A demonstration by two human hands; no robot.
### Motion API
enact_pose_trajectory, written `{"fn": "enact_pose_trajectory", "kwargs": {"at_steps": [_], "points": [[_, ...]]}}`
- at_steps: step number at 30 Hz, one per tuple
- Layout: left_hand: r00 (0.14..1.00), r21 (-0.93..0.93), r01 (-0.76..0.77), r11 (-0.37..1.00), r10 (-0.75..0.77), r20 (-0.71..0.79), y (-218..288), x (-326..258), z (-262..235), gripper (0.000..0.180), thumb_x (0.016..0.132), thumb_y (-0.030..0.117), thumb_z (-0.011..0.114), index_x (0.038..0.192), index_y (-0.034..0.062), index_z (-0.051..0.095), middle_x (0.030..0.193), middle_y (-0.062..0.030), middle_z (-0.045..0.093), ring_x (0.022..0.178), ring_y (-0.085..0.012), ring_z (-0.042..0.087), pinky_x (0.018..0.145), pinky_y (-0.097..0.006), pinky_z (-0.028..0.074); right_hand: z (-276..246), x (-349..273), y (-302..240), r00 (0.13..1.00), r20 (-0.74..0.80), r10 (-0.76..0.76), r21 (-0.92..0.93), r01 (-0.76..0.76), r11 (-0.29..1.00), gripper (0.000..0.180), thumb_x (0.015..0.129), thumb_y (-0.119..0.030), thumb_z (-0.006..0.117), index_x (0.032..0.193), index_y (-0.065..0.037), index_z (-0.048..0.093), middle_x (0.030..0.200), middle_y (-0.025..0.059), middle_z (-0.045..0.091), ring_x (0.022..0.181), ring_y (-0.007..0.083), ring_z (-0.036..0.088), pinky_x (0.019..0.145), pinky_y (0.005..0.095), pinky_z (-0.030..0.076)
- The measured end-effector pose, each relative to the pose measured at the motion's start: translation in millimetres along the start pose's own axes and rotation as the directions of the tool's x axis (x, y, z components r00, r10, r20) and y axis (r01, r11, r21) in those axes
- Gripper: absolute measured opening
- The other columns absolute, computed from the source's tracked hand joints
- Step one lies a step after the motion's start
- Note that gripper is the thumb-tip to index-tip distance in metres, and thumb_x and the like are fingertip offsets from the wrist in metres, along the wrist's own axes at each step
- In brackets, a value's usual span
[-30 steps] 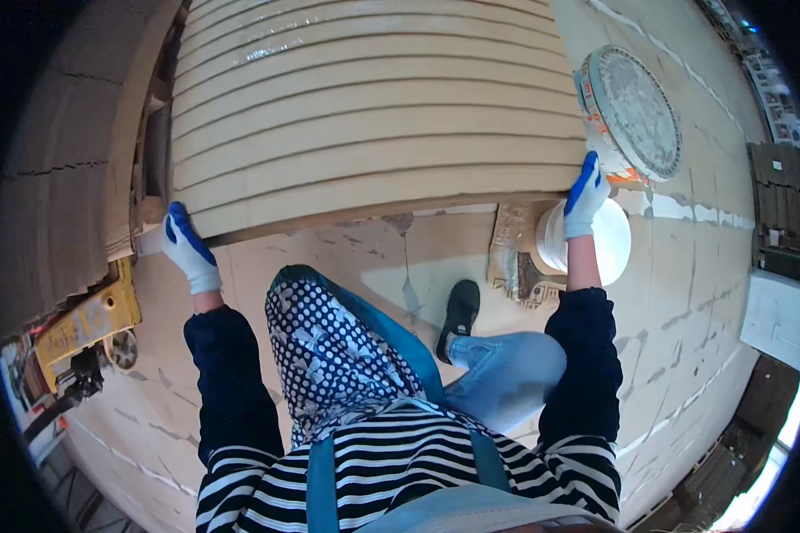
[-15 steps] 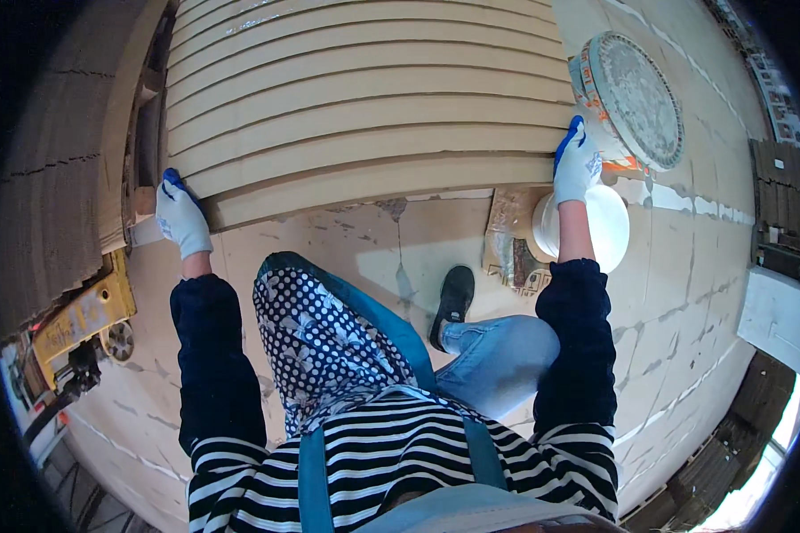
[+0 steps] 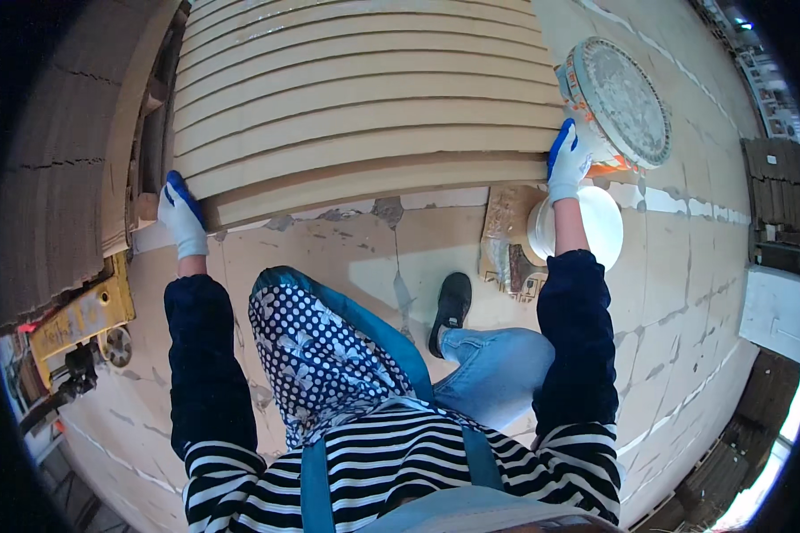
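Tan cardboard sheets (image 3: 364, 89) lie overlapped in a long row in front of me, their edges forming parallel steps. My left hand (image 3: 182, 216), in a white glove with blue coating, is closed around the left end of the nearest sheet (image 3: 373, 189). At its right end my right hand (image 3: 568, 164), gloved alike, grips the edge with the thumb side on top. The fingers under the sheet are hidden on both sides. Just beyond my right hand stands a large lidded bucket (image 3: 620, 102) with a grey-stained top.
A white round bucket (image 3: 600, 226) sits under my right forearm, beside a flattened brown cardboard piece (image 3: 505, 235). Tall brown cardboard stacks (image 3: 49, 169) rise at the left, above a yellow wheeled jack (image 3: 84, 315). A white box (image 3: 778, 315) stands far right on the worn floor.
The view has shifted slightly. Both hands keep hold of the nearest sheet's ends, and a wider brown band shows between it and the sheet behind.
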State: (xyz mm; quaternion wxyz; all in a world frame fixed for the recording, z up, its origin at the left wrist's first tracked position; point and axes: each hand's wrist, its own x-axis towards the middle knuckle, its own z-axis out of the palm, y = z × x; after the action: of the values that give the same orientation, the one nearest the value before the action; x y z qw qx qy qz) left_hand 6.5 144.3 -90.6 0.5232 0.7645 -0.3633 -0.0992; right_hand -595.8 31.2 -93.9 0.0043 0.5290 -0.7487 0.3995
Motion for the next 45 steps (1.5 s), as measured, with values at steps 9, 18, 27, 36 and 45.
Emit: {"fn": "enact_pose_trajectory", "kwargs": {"at_steps": [9, 18, 27, 36, 45], "points": [[0.966, 0.028, 0.13, 0.991, -0.133, 0.22, 30, 41, -31, 0.048, 0.086, 0.045, 0.054, 0.09, -0.0016, 0.065, 0.075, -0.0038, 0.062, 0.06, -0.0131, 0.052, 0.059, -0.028, 0.042, -19, 28, 0, 0.964, 0.178, -0.197, -0.206, 0.232, 0.95, 0.054, 0.09, -0.047, 0.036, 0.09, -0.001, 0.064, 0.092, 0.022, 0.062, 0.085, 0.0366, 0.059, 0.077, 0.046, 0.043], [0.931, 0.271, 0.196, 0.942, -0.266, 0.251, 23, 48, 6, 0.069, 0.081, 0.061, 0.048, 0.091, -0.0054, 0.063, 0.082, -0.0162, 0.063, 0.071, -0.0241, 0.057, 0.067, -0.034, 0.043, 10, 13, -58, 0.971, 0.233, 0.049, -0.231, 0.006, 0.973, 0.066, 0.091, -0.052, 0.026, 0.085, 0.003, 0.063, 0.089, 0.027, 0.06, 0.086, 0.0408, 0.058, 0.077, 0.0489, 0.042], [0.983, 0.555, 0.044, 0.831, -0.135, 0.124, 46, 34, 18, 0.078, 0.081, 0.065, 0.042, 0.102, -0.0082, 0.06, 0.098, -0.0258, 0.06, 0.093, -0.0347, 0.056, 0.084, -0.04, 0.04, 10, 8, -55, 0.988, 0.154, 0.023, -0.129, -0.003, 0.992, 0.062, 0.092, -0.048, 0.028, 0.08, 0.001, 0.065, 0.085, 0.0237, 0.062, 0.083, 0.0397, 0.058, 0.075, 0.0468, 0.043], [0.825, 0.205, 0.411, 0.888, -0.459, 0.33, 25, 1, -54, 0.057, 0.08, 0.053, 0.057, 0.086, -0.0028, 0.063, 0.066, -0.0107, 0.058, 0.064, -0.0171, 0.059, 0.058, -0.026, 0.046, -28, 16, 22, 0.95, 0.302, 0.079, 0.045, -0.097, 0.994, 0.058, 0.091, -0.047, 0.033, 0.077, 0.0, 0.065, 0.078, 0.0219, 0.062, 0.079, 0.0376, 0.059, 0.073, 0.0442, 0.044], [0.788, 0.389, 0.289, 0.875, -0.448, 0.422, 93, -10, -75, 0.044, 0.082, 0.047, 0.058, 0.092, 0.0033, 0.06, 0.071, -0.0044, 0.059, 0.062, -0.0102, 0.057, 0.05, -0.02, 0.042, -81, 16, -20, 0.816, 0.571, -0.086, -0.429, 0.386, 0.816, 0.039, 0.092, -0.033, 0.044, 0.117, -0.003, 0.051, 0.07, 0.0065, 0.061, 0.063, 0.0194, 0.059, 0.055, 0.0365, 0.047]]}}
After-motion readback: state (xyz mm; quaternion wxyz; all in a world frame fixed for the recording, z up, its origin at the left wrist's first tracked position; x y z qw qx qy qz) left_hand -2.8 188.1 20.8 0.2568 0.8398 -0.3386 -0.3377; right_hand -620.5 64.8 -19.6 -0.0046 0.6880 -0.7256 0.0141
